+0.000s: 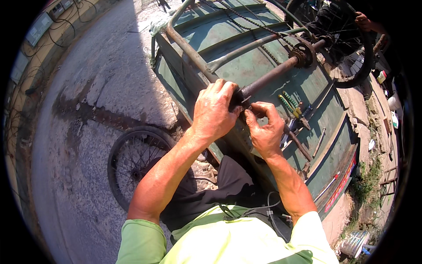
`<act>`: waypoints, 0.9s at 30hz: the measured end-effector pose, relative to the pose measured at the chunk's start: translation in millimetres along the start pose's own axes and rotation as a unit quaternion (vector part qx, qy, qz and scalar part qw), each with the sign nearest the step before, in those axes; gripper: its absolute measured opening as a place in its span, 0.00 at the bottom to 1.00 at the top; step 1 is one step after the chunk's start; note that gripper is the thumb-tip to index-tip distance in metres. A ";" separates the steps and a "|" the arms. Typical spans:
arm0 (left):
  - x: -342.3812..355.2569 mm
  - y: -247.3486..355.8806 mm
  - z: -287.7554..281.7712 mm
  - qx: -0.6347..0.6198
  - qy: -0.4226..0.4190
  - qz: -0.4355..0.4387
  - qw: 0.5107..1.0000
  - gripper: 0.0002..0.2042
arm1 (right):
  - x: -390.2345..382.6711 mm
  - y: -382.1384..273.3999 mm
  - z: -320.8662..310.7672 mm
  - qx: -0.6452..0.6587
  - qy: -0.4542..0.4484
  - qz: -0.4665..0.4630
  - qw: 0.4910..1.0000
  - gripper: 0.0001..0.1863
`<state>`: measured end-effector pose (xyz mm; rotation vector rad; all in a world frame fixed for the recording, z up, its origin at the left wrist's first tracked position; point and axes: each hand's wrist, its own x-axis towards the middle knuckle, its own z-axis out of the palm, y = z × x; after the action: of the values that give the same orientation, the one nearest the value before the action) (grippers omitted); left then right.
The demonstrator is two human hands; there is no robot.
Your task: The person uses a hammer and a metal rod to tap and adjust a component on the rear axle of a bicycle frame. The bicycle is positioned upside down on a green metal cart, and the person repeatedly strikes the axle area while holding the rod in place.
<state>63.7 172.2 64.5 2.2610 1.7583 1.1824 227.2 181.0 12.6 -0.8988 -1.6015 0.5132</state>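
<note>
A rusty axle (273, 75) runs across an upturned green metal cart bed (246, 66). My left hand (214, 110) is closed around the axle's near end, its fingers wrapped over a dark fitting there. Beside it, my right hand (267, 125) pinches at the same end with thumb and forefinger; whatever small piece lies between them is hidden. Just right of my right hand, pliers with green and yellow handles (293, 109) rest on the metal. A hammer (299, 144) and a thin metal rod (319, 142) lie nearer to me.
At the axle's far end stands a spoked wheel (368, 57), with another person's hand (363, 21) by its tyre. A sprocket (303, 55) and chain (259, 25) cross the frame tubes (189, 50). A loose wheel (115, 176) is on the ground beside my left leg.
</note>
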 end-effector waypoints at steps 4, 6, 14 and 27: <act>0.4 -0.8 0.8 0.002 0.000 0.003 1.000 0.24 | 5.2 2.7 -1.8 -0.046 0.008 -0.101 0.994 0.15; -0.1 -0.9 0.5 0.005 0.000 0.003 1.000 0.24 | 5.5 2.8 -2.0 -0.051 0.010 -0.113 0.992 0.15; 0.4 1.0 0.0 0.008 -0.008 -0.006 1.000 0.24 | 0.0 -12.4 0.4 0.114 -0.009 0.182 0.977 0.11; -0.7 -1.7 1.7 -0.007 -0.016 -0.011 1.000 0.22 | 6.0 -9.8 8.1 0.105 -0.030 0.178 0.978 0.18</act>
<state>63.2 172.9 62.1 2.2344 1.7524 1.1451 216.5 180.8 21.8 -1.0198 -1.4113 0.9506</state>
